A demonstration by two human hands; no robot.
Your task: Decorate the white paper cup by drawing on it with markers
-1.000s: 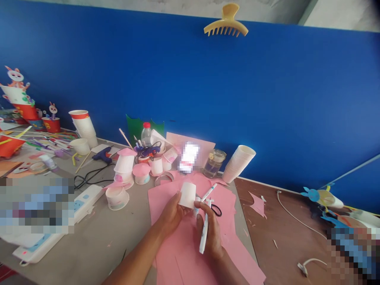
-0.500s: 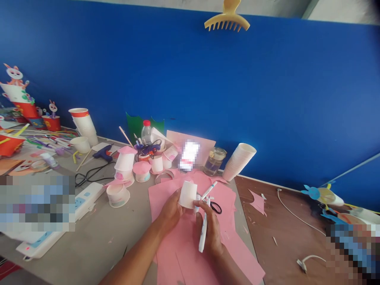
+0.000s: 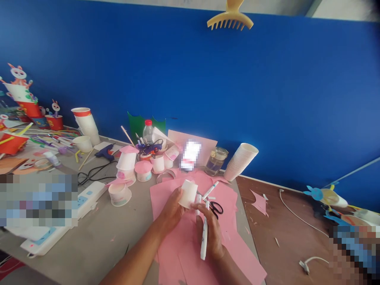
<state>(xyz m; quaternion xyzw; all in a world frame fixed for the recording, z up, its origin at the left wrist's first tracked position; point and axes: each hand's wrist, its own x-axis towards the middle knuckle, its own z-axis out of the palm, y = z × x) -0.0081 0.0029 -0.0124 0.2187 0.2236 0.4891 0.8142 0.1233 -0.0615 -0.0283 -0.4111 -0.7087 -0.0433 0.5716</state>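
My left hand (image 3: 171,209) grips a small white paper cup (image 3: 188,194) by its left side, above the pink paper (image 3: 169,253). My right hand (image 3: 211,229) is closed around a white marker (image 3: 204,233) that points down toward me, and its fingertips come close to the cup's lower right edge. Whether they touch it I cannot tell. Another white marker (image 3: 210,190) lies on the pink paper just beyond. Scissors with black handles (image 3: 216,209) rest beside my right hand, partly hidden by it.
Pink-topped paper cups (image 3: 127,162) stand to the left, near a glue gun (image 3: 106,152) and a white power strip (image 3: 44,241). Behind the pink paper are a lit phone (image 3: 190,154), a glass jar (image 3: 217,161) and a leaning stack of cups (image 3: 242,160). A blue partition (image 3: 190,71) rises behind.
The view has shifted slightly. My right hand has tilted a little, uncovering more of the scissors' handles. The cup stays in my left hand and the marker in my right.
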